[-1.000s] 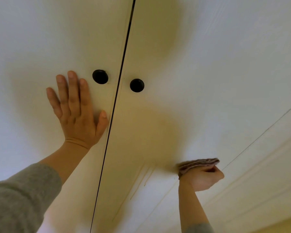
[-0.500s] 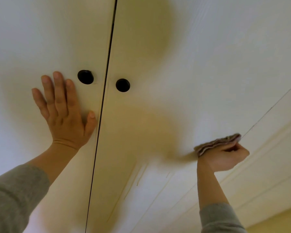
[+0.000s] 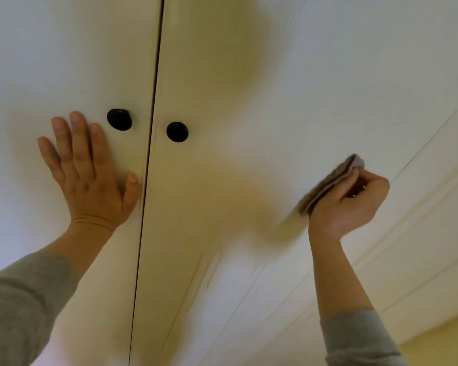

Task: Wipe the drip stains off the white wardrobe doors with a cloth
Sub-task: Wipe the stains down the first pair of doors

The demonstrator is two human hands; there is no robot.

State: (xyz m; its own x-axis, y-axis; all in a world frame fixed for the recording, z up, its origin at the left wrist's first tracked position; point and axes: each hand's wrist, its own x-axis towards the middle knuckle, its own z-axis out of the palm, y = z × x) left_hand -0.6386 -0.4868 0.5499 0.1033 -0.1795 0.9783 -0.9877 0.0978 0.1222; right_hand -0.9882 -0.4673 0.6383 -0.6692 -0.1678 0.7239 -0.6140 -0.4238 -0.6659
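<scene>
Right hand (image 3: 347, 204) grips a folded cloth (image 3: 328, 183), blurred, pressed against the right door (image 3: 222, 180). Left hand (image 3: 90, 175) lies flat on the left door (image 3: 37, 75). Faint drips (image 3: 193, 283) show lower down; the door edges are cut off.

No text, label, brand, number or sign can be read. The white wardrobe doors (image 3: 302, 88) have plain surfaces with no writing. The black left knob (image 3: 119, 119) and the black right knob (image 3: 177, 131) show no mark. The cloth (image 3: 328, 184) is blurred, so it cannot be told whether any tag or print stands on it.
</scene>
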